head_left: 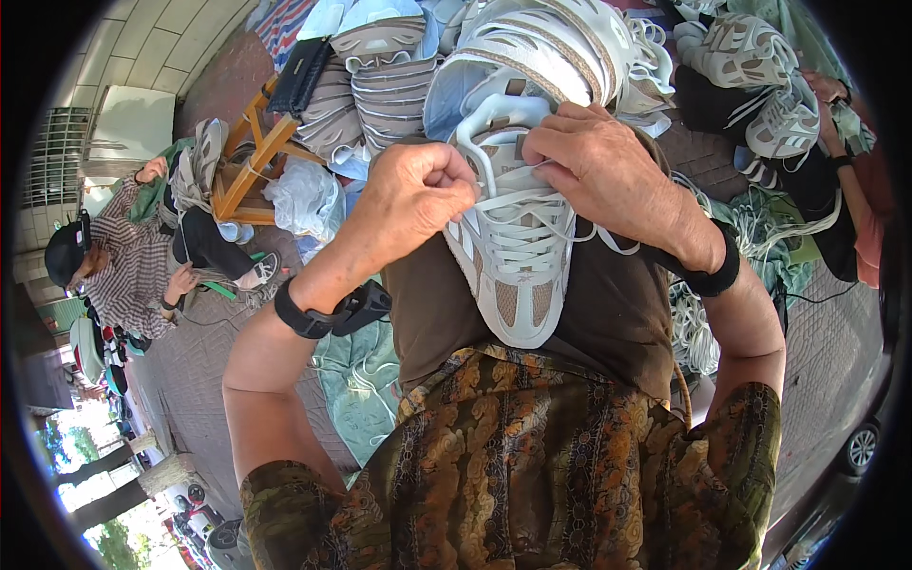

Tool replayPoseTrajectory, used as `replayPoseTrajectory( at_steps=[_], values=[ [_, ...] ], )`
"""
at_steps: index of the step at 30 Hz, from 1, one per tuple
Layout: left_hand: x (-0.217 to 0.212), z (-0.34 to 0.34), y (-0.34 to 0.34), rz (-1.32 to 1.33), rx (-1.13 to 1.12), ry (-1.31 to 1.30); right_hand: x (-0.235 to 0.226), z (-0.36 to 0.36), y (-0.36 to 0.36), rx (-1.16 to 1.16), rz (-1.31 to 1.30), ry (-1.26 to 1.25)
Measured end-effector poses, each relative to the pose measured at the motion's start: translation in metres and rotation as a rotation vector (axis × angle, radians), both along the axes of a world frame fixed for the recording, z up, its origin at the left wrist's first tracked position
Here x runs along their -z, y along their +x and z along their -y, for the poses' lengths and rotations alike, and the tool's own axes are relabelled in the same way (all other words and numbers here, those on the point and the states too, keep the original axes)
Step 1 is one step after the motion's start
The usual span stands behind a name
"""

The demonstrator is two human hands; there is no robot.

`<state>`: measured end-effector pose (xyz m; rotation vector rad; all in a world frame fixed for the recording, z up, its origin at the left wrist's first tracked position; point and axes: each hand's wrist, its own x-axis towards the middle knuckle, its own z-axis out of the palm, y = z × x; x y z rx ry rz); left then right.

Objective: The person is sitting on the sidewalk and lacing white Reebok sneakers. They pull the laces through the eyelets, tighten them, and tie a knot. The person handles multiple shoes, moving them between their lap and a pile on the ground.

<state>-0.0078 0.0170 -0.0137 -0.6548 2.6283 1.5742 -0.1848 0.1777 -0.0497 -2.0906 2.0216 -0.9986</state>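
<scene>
White low-cut sneaker with grey-tan mesh panels (pixel 521 318) sits on my lap of dark brown trousers (pixel 622 294), between the thighs, toe toward me, padded tongue pointing away; flat white shoelace (pixel 518 249) criss-crosses its front, a loose length hanging off the sneaker's right side; my left hand (pixel 418 198) is at the left of the sneaker's collar, grip narrow, thumb and finger pinched on the shoelace; my right hand (pixel 613 176) is over the right of the collar, grip narrow too, thumb and forefinger pinching the shoelace near the tongue; black wristbands on both wrists, the left one (pixel 302 309) left of the sneaker, the right one (pixel 719 271) right of it.

Just beyond the sneaker, curved heap of white and tan shoe uppers (pixel 565 47); beyond and left of it, stacked grey-brown and white uppers (pixel 389 100); left of it, crumpled whitish plastic bag (pixel 302 204), then orange-brown wooden stool (pixel 256 173) bearing a black rectangular case (pixel 299 76); far left of it, a co-worker in a checked shirt and black cap (pixel 128 261); right of it, a bundle of white laces (pixel 693 332); farther right, another co-worker's arm (pixel 850 180) by white-and-tan shoes (pixel 787 123); nearer me and left of it, green cloth (pixel 356 394) on grey paving (pixel 204 351).
</scene>
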Motion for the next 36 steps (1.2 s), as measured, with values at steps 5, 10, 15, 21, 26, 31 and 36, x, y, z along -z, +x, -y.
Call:
replayPoseTrajectory(
  at_steps=[5, 10, 15, 21, 26, 31, 36],
  values=[
    [-0.001, 0.002, 0.002, 0.169, -0.145, 0.414, -0.004, 0.000, 0.002, 0.087, -0.284, -0.214],
    [-0.001, 0.000, 0.005, 0.137, -0.140, 0.583, 0.003, -0.004, 0.001, 0.074, -0.448, -0.302],
    [0.000, -0.004, -0.001, 0.124, -0.148, 0.550, -0.004, -0.010, 0.002, 0.058, -0.486, -0.201],
    [-0.003, -0.006, 0.000, 0.162, -0.185, 0.440, -0.001, -0.012, -0.002, 0.123, -0.530, -0.407],
    [-0.009, -0.009, -0.007, 0.127, -0.206, 0.420, 0.016, -0.020, -0.012, 0.126, -0.490, -0.474],
    [-0.019, -0.005, -0.018, 0.140, -0.055, 0.354, 0.022, -0.024, -0.017, 0.105, -0.515, -0.529],
    [-0.011, -0.002, -0.012, 0.071, -0.089, 0.293, 0.030, -0.031, -0.032, 0.104, -0.491, -0.415]
  ],
)
